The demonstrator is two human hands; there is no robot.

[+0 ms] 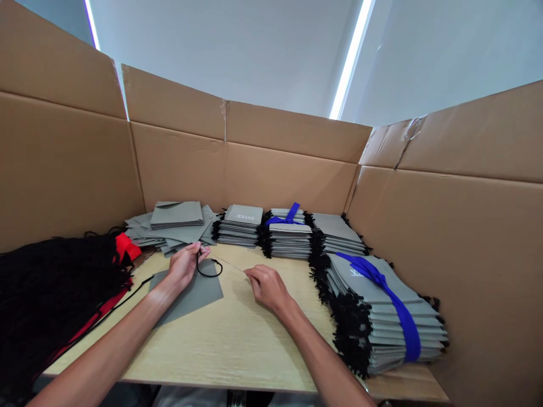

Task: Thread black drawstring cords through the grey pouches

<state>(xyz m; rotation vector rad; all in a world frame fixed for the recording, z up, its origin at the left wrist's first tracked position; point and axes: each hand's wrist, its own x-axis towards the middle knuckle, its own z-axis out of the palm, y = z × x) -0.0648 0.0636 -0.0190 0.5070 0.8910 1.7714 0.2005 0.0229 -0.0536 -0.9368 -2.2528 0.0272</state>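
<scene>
My left hand (186, 264) is closed in a pinch on a black cord (210, 276), whose loop hangs below the fingertips. My right hand (269, 285) pinches one end of a thin wire-like strand (231, 264), which runs across to the left fingertips. Whether it is a wire, a needle or a thread I cannot tell. Under my left hand and wrist lies a flat grey sheet or pouch (193, 299) on the pale wooden table (237, 345). The exact contact between strand and cord is too small to make out.
A heap of black cords (55, 288) with red material lies at left. Loose grey pouches (176, 215) sit at the back left. Stacks of grey pouches with black cord ends (244, 229) line the back; a larger bundle (390, 305) with a blue tie stands right. Cardboard walls (288, 175) surround the table.
</scene>
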